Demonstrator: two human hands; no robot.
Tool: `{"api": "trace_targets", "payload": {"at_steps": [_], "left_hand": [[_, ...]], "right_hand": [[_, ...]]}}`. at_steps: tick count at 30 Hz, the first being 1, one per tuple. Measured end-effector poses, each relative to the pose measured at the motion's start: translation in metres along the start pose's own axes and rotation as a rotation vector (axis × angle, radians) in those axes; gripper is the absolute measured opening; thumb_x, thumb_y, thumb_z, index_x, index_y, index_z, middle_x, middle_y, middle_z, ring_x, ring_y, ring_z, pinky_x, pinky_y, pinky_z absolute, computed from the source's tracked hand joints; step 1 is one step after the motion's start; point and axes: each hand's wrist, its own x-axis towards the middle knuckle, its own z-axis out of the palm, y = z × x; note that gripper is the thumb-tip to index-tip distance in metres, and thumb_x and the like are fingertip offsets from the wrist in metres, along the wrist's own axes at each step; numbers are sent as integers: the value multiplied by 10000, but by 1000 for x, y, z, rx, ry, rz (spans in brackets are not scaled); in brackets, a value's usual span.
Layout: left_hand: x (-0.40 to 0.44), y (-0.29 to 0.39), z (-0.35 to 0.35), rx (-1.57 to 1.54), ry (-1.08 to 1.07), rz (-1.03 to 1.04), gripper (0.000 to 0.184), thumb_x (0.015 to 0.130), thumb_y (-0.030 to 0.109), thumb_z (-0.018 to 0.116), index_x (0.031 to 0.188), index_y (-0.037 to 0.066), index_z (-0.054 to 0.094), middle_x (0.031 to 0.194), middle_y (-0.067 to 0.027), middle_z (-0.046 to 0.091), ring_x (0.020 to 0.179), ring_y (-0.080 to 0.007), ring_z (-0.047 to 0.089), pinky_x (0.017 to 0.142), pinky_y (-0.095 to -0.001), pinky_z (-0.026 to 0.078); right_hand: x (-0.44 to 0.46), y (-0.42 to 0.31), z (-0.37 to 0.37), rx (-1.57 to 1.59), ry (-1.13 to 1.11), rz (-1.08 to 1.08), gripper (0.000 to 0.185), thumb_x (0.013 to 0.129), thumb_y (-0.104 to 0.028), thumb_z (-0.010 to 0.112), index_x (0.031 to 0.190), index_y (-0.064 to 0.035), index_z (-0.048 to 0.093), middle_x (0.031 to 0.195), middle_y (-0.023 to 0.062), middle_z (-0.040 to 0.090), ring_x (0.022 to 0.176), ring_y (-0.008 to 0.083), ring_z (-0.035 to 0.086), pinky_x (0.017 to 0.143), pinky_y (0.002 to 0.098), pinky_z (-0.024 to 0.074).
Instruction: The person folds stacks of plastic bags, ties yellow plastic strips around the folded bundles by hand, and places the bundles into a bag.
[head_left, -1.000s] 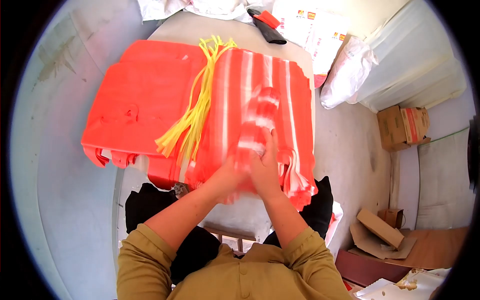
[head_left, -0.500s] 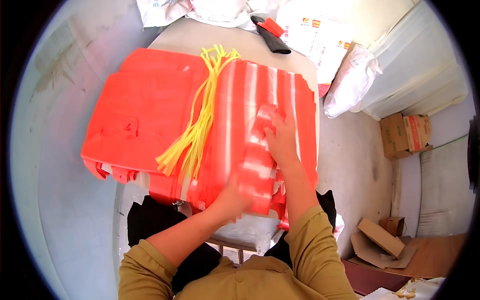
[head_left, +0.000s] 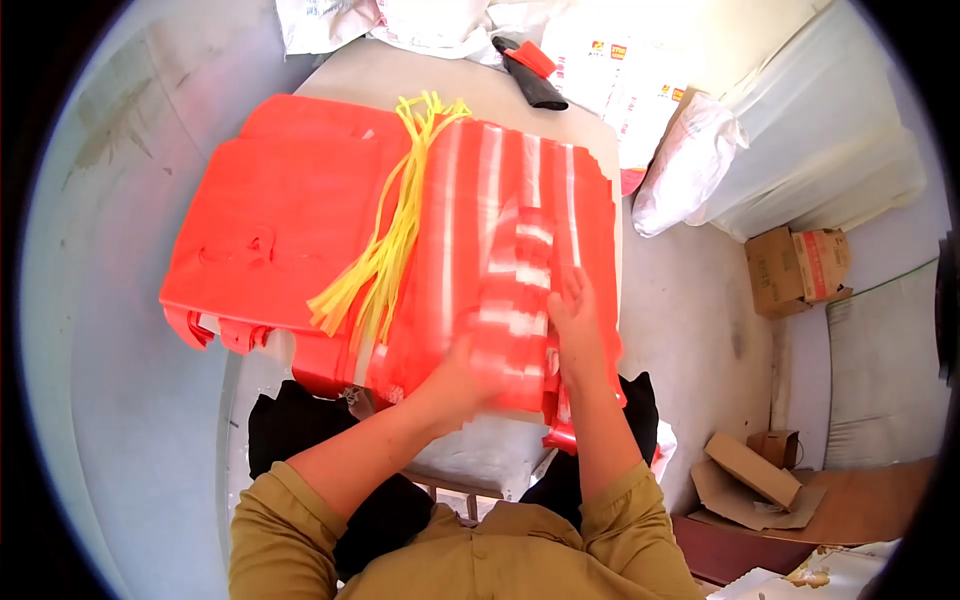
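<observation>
A folded bundle of red plastic bags with white stripes [head_left: 515,320] lies on top of a wide red stack at the near right side of the table. My left hand [head_left: 458,385] is at the bundle's lower left edge, its fingers smeared by motion and partly hidden. Along the right edge is my right hand [head_left: 580,318], its fingers extended and apart beside the plastic. Beneath the bundle spread flat red bags with long white stripes [head_left: 447,230]. A bunch of yellow ties [head_left: 400,235] lies across the stack, left of the bundle.
Plain red plastic [head_left: 290,210] covers the table's left part. A black roll with a red piece [head_left: 532,78] rests near the far edge, by white printed sacks [head_left: 640,100]. Cardboard boxes [head_left: 795,268] stand on the right, with opened cardboard [head_left: 755,480] nearer.
My right hand has moved down along the bundle's right edge, and its fingers have straightened. The left hand stays near the lower left edge. The view has shifted slightly.
</observation>
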Motion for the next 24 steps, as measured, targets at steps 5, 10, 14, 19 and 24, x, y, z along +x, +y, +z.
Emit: {"api": "trace_targets", "payload": {"at_steps": [5, 10, 14, 19, 24], "left_hand": [[18, -36, 4, -82, -22, 121, 918, 888, 77, 780, 1611, 90, 215, 1110, -143, 646, 739, -199, 653, 529, -367, 532], [25, -47, 6, -24, -29, 113, 1018, 846, 29, 800, 1613, 29, 130, 1404, -195, 518, 1076, -242, 678, 826, -401, 632], [6, -31, 8, 133, -74, 158, 1058, 842, 64, 812, 1623, 39, 98, 1352, -202, 547, 985, -242, 706, 747, -360, 616], [-21, 16, -11, 603, 32, 360, 788, 911, 250, 772, 1538, 23, 353, 1263, -238, 640, 980, -336, 725, 804, -433, 589], [-7, 51, -62, 873, 536, 696, 302, 950, 204, 699, 1189, 19, 703, 1080, -189, 724, 1021, -388, 694, 907, -473, 553]], "right_hand": [[-4, 16, -4, -78, -96, 9, 889, 990, -135, 694, 1687, -75, 144, 1636, 215, 355, 1393, 266, 515, 1046, 369, 537], [5, 16, 4, -242, -57, 9, 1012, 887, -55, 772, 1685, -78, 149, 1622, 243, 353, 1360, 287, 547, 1036, 393, 558], [10, 19, 2, -206, -76, -19, 1042, 839, -9, 771, 1686, -98, 169, 1583, 257, 393, 1342, 295, 564, 1043, 411, 557], [-2, -6, 4, 69, -70, -28, 1041, 823, 32, 741, 1687, -110, 180, 1487, 237, 501, 1264, 291, 619, 1017, 399, 566], [4, 17, -8, -68, -56, -30, 994, 850, 45, 687, 1689, -92, 172, 1441, 226, 553, 1258, 263, 628, 991, 386, 568]]}}
